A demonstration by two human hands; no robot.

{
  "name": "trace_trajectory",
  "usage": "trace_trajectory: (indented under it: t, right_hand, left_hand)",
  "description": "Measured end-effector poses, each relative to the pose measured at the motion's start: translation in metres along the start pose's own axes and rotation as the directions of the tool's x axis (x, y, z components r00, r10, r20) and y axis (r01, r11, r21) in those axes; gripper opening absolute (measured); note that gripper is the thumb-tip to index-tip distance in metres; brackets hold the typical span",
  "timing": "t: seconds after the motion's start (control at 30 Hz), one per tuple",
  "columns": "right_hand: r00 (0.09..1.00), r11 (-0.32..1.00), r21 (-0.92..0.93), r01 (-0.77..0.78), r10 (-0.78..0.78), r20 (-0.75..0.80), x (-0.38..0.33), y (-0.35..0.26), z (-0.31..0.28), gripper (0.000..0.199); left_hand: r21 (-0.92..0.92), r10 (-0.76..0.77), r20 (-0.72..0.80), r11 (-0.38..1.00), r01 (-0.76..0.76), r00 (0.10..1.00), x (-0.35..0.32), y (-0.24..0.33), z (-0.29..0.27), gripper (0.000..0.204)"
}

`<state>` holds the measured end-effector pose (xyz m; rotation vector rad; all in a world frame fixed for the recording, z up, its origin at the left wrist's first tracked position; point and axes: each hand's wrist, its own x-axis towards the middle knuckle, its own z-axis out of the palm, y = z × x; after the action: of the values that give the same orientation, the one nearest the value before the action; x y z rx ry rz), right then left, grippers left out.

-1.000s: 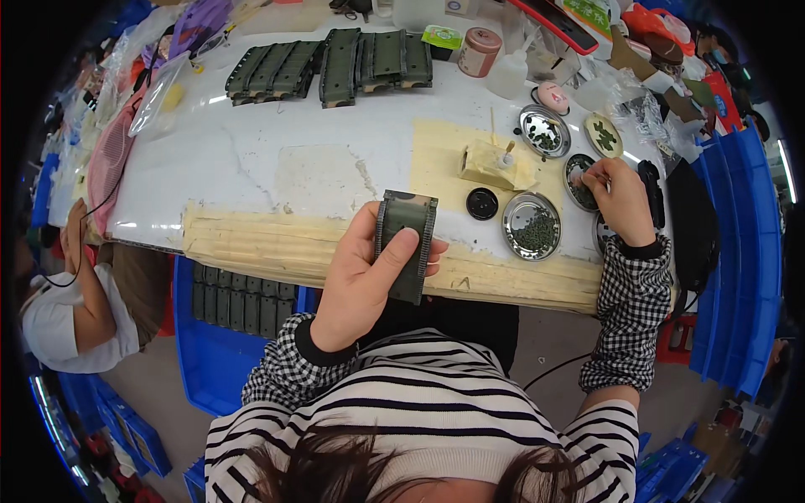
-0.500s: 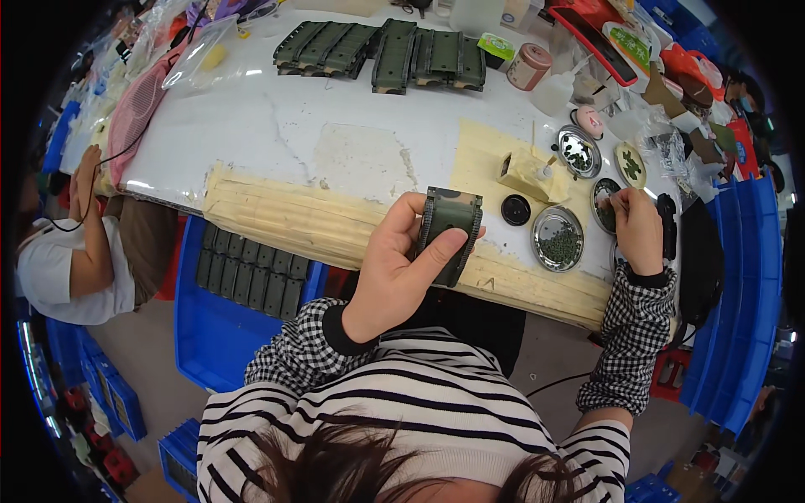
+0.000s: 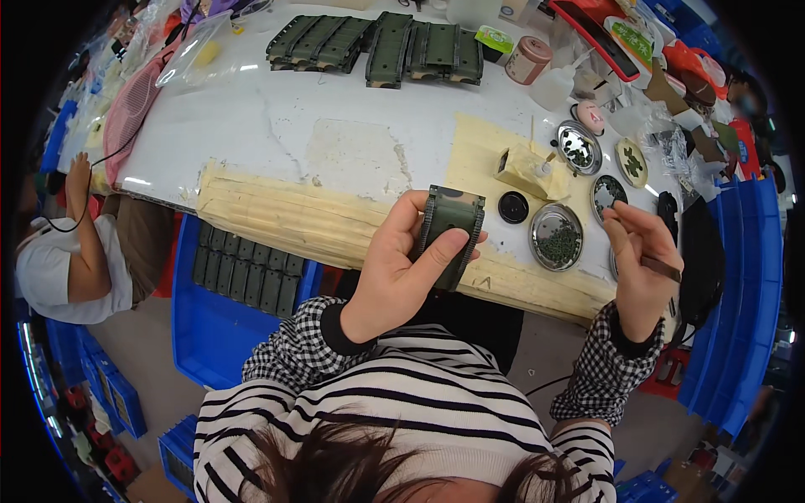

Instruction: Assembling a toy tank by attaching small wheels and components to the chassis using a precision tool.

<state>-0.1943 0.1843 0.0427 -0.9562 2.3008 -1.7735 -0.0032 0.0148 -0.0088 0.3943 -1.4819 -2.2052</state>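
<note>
My left hand [image 3: 392, 272] is closed around a short camouflage-patterned block [image 3: 454, 220] with dark ridged edges, thumb across its front. Over at the right, my right hand [image 3: 644, 267] has thumb and fingertips pinched together. A slim dark flat tool [image 3: 662, 268] lies across its palm under the curled fingers; whether something tiny is in the fingertips I cannot make out. Close by it stands a round metal dish [image 3: 534, 237] holding small dark green pieces. Just beyond the fingertips is another small dish [image 3: 619, 182] of green bits.
A black round lid [image 3: 513, 208] and a yellow-wrapped block [image 3: 537, 174] sit on the table. Farther back are several green camouflage assemblies [image 3: 323, 42], a pink jar [image 3: 528, 60] and a red-edged phone [image 3: 593, 39]. A blue bin [image 3: 243, 335] of green parts is lower left; another person [image 3: 80, 268] sits at left.
My right hand has drawn back from the small dish toward me and turned, so the dark tool in its palm now shows. My left hand keeps its hold on the block.
</note>
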Motion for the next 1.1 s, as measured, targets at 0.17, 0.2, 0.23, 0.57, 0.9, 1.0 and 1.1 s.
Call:
trace_trajectory:
  t: [0.17, 0.2, 0.23, 0.57, 0.9, 1.0, 1.1]
  right_hand:
    - [0.925, 0.952, 0.019, 0.304, -0.3, 0.233, -0.019, -0.016, 0.033, 0.018]
    - [0.934, 0.96, 0.013, 0.28, -0.275, 0.228, -0.023, -0.02, 0.041, 0.018]
    - [0.934, 0.96, 0.012, 0.279, -0.275, 0.228, -0.024, -0.021, 0.048, 0.018]
    - [0.926, 0.964, 0.029, 0.264, -0.262, 0.271, -0.017, -0.014, 0.07, 0.022]
    - [0.933, 0.981, 0.086, 0.177, -0.195, 0.303, -0.039, -0.028, 0.078, 0.018]
    - [0.92, 0.969, 0.12, 0.214, -0.241, 0.308, -0.039, -0.029, 0.082, 0.015]
    - [0.908, 0.953, 0.056, 0.297, -0.3, 0.294, -0.041, -0.031, 0.084, 0.017]
  left_hand:
    - [-0.031, -0.058, 0.016, 0.998, 0.059, 0.998, -0.001, 0.003, 0.004, 0.031]
    - [-0.026, -0.062, 0.023, 0.998, 0.062, 0.998, -0.001, 0.003, 0.004, 0.031]
    - [-0.012, -0.054, 0.023, 0.998, 0.054, 0.998, -0.002, 0.003, 0.003, 0.031]
    - [0.115, 0.054, 0.064, 0.992, -0.061, 0.997, -0.007, -0.004, -0.004, 0.032]
    - [-0.175, -0.109, 0.14, 0.976, 0.133, 0.984, -0.006, 0.001, -0.002, 0.026]
    - [-0.125, -0.046, 0.165, 0.99, 0.067, 0.985, -0.003, -0.008, -0.004, 0.022]
    - [-0.32, -0.162, 0.216, 0.92, 0.227, 0.963, -0.003, -0.003, -0.006, 0.021]
